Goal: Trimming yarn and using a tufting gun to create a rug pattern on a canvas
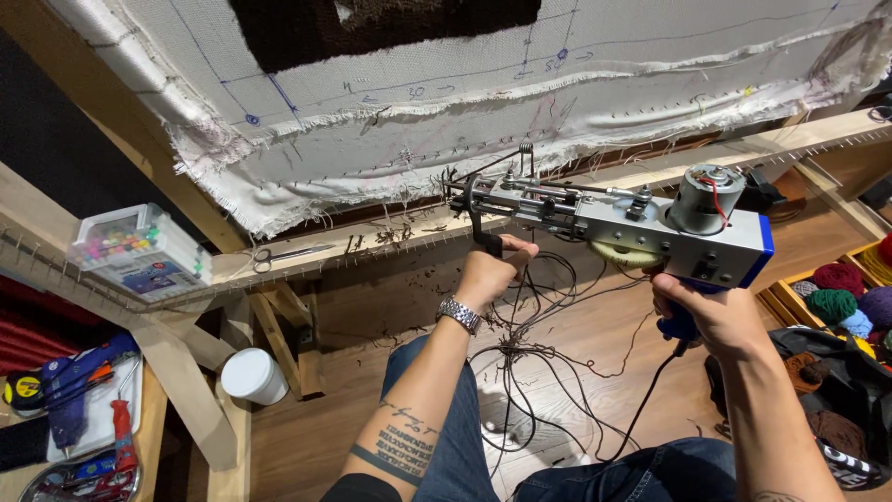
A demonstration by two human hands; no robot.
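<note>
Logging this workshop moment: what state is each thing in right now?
Tufting gun: held up, nose near the cloth.
Left hand: gripping the front handle.
Right hand: gripping the blue rear handle.
Backing cloth: stretched on frame, edge frayed.
Scissors: lying on the frame rail.

A white backing cloth (390, 102) with blue pen lines hangs stretched on a wooden frame (836, 130), its lower edge frayed. A dark tufted patch (372, 23) shows near the top. Scissors (283, 255) lie on the frame's lower beam, with a clear box of coloured markers (139, 251) just to their left. Below stands a white cup (253, 375). At the far left, a blue glue gun (74, 381) rests on a tray, a tape measure (20, 390) beside it. Balls of yarn (836, 293) in red, green and purple fill wooden compartments at the right. The wooden floor (307, 437) lies beneath.
</note>
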